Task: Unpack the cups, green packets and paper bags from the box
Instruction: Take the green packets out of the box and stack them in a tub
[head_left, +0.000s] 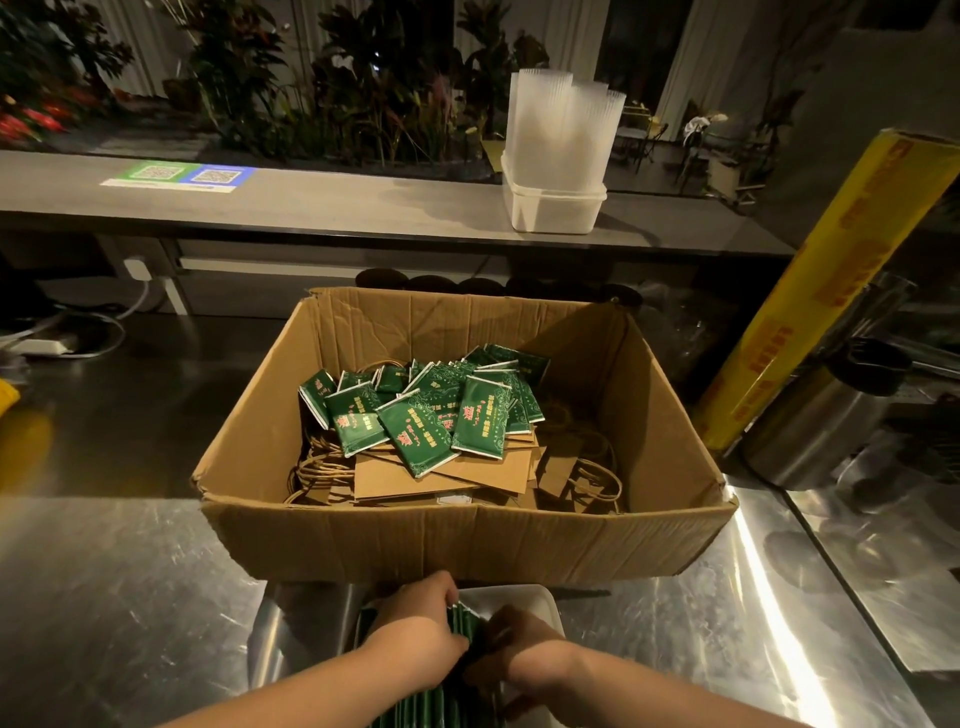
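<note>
Cardboard box (467, 540) on the counter (130, 597) before me; inside, loose packets (431, 415) heaped on flat paper bags (452, 475). Between box and me, a tray (524, 595) holds a row of packets (462, 623) on edge, gripped by my left hand (421, 608) and right hand (519, 639). Behind the box, on the raised shelf (311, 202), cup stacks (561, 119) stand in a tub (556, 208). To the right leans a cling-film roll (810, 291), with a canister (821, 421) beside it.

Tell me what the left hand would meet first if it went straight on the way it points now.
Most likely the near wall of the cardboard box, just beyond the left hand, which grips green packets in a white tray. The tray's far rim may come first; depth is unclear.
</note>
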